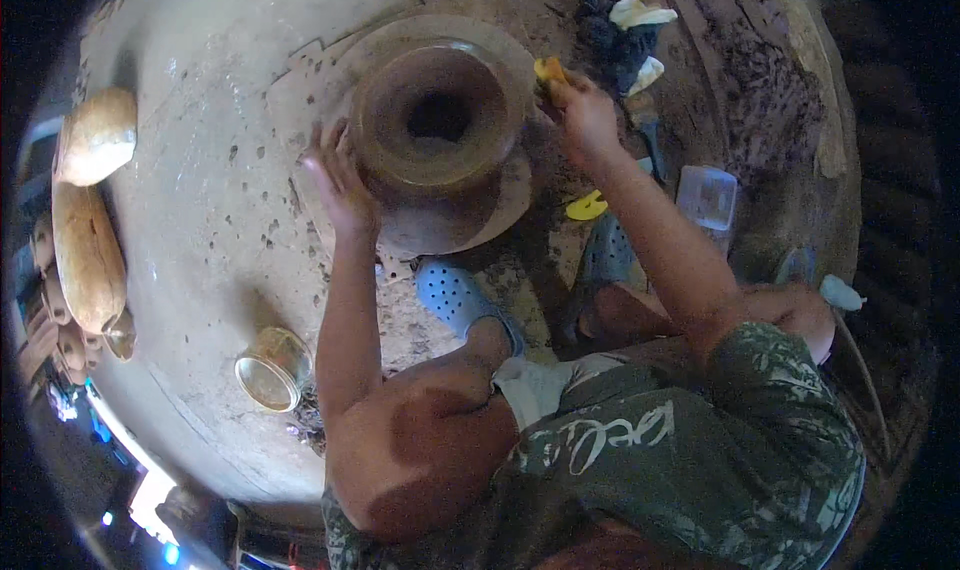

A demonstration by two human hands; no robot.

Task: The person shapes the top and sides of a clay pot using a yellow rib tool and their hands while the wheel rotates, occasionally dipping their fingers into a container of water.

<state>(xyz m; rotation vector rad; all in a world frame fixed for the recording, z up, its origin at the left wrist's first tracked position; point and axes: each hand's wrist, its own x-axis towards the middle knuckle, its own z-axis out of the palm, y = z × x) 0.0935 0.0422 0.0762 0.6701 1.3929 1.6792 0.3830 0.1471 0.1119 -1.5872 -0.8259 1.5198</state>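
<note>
A round clay pot (441, 165) with a wide rim and a dark opening stands on a round board (495, 215). My left hand (343, 175) is at the pot's left side with fingers apart, near or touching the clay. At the pot's right side, my right hand (585, 115) grips a small yellow piece (550, 75), perhaps a sponge or scraper; its shape is partly hidden by my fingers. A flat yellow tool (586, 206) lies below that hand on the floor.
A clear plastic tub (705, 195), a brush (648, 140), pale cloths (640, 12) and dark wet clay (765, 110) lie right. Left are long tan gourd-like objects (90, 250), clay pieces and a container (273, 370). My feet in blue clogs (455, 295) are below the board.
</note>
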